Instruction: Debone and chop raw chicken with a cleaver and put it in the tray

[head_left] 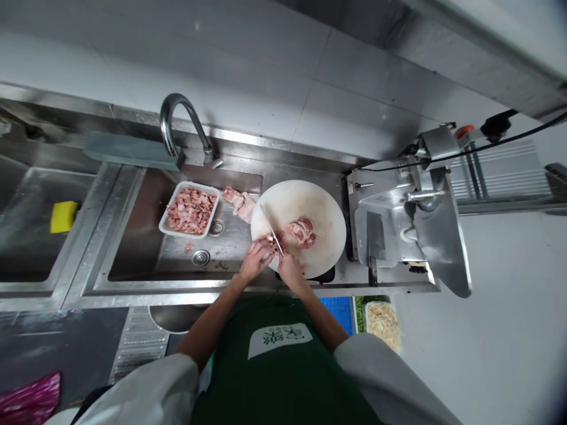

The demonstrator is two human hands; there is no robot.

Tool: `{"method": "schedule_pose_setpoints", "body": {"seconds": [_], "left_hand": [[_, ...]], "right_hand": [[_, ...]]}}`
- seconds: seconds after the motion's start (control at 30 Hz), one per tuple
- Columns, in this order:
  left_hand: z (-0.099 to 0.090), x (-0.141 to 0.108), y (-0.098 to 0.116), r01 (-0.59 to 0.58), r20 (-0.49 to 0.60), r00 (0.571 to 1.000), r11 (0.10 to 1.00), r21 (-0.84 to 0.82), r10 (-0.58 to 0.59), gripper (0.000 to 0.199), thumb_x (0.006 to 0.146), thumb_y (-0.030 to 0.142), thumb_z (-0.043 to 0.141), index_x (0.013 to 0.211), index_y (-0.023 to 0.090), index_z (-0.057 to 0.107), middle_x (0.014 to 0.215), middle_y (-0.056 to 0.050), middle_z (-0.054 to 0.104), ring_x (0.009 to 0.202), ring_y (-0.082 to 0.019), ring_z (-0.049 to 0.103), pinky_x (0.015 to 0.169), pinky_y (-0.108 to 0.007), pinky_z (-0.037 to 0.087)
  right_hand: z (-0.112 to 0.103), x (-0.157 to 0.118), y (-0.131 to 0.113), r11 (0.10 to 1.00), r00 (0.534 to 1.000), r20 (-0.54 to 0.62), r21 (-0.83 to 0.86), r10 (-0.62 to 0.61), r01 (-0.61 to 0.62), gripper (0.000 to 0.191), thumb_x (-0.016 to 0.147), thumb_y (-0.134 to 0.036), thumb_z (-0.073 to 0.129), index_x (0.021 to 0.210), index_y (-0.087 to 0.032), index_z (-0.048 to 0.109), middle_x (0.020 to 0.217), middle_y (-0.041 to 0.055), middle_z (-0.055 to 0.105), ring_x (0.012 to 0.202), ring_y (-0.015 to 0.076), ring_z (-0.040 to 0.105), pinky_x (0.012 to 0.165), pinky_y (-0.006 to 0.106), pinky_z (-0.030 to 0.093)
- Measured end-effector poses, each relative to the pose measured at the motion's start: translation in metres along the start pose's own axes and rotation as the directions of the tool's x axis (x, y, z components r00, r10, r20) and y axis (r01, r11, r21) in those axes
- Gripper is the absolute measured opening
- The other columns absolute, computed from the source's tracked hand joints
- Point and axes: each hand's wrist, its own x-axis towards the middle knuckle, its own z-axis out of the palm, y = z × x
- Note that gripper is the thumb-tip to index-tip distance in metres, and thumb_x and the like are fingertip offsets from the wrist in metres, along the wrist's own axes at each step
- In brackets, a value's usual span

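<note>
My right hand [290,268] is closed round the handle of a knife [270,226], whose blade points up and to the left across the round white cutting board [325,203]. Beside the blade, my left hand [257,260] has its fingers bent onto a small piece of raw meat [276,242] at the board's left edge. A larger chunk of raw meat [302,231] lies on the board, right of the knife. Part of the meat under my left fingers is hidden.
A white basket [166,230] of cut meat stands in the sink [133,248], with a raw poultry piece [241,203] between it and the board. A faucet [186,109] arches behind. On the right are a cleaver [374,242] and a metal slicer [443,230].
</note>
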Motion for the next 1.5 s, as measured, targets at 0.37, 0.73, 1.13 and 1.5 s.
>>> {"method": "schedule_pose_setpoints", "body": {"seconds": [0.37, 0.73, 1.13, 1.5], "left_hand": [[0.01, 0.017, -0.013, 0.012, 0.077, 0.997, 0.993, -0.115, -0.003, 0.038, 0.092, 0.036, 0.066, 0.127, 0.022, 0.06, 0.124, -0.012, 0.063, 0.117, -0.026, 0.06, 0.102, -0.046, 0.052], [-0.003, -0.009, 0.013, 0.25, -0.314, 0.917, 0.968, -0.027, -0.246, 0.027, 0.097, 0.033, 0.058, 0.12, 0.02, 0.061, 0.113, -0.012, 0.065, 0.112, -0.026, 0.061, 0.099, -0.046, 0.052], [0.033, -0.008, 0.023, 0.229, 0.057, 0.97, 0.967, 0.108, -0.236, 0.056, 0.103, 0.037, 0.037, 0.154, 0.015, 0.035, 0.154, -0.021, 0.043, 0.147, -0.032, 0.034, 0.118, -0.055, 0.026], [0.028, 0.025, 0.004, 0.278, -0.07, 0.957, 0.958, -0.073, -0.283, 0.024, 0.099, 0.036, 0.053, 0.106, 0.02, 0.068, 0.106, -0.011, 0.064, 0.102, -0.024, 0.06, 0.09, -0.041, 0.051]], "right_hand": [[-0.002, 0.031, 0.037, 0.952, 0.996, 0.016, 0.298, -0.083, 0.074, 0.031, 0.093, -0.019, 0.053, 0.119, -0.011, 0.069, 0.104, 0.0123, 0.075, 0.1, 0.0241, 0.069, 0.087, 0.029, 0.051], [-0.049, 0.003, 0.007, 0.982, 0.981, -0.193, 0.176, -0.034, 0.069, 0.036, 0.098, -0.029, 0.048, 0.123, -0.009, 0.065, 0.108, 0.0192, 0.074, 0.105, 0.0308, 0.069, 0.09, 0.036, 0.052], [0.014, 0.006, 0.008, 0.996, 0.998, 0.034, 0.068, 0.061, -0.063, 0.032, 0.098, -0.028, 0.053, 0.116, -0.013, 0.074, 0.106, 0.0193, 0.076, 0.103, 0.0261, 0.071, 0.081, 0.024, 0.049], [-0.015, 0.012, 0.054, 0.982, 0.989, -0.002, 0.117, 0.148, -0.147, 0.032, 0.094, -0.023, 0.056, 0.116, -0.006, 0.073, 0.104, 0.0177, 0.075, 0.103, 0.0258, 0.069, 0.08, 0.024, 0.049]]}}
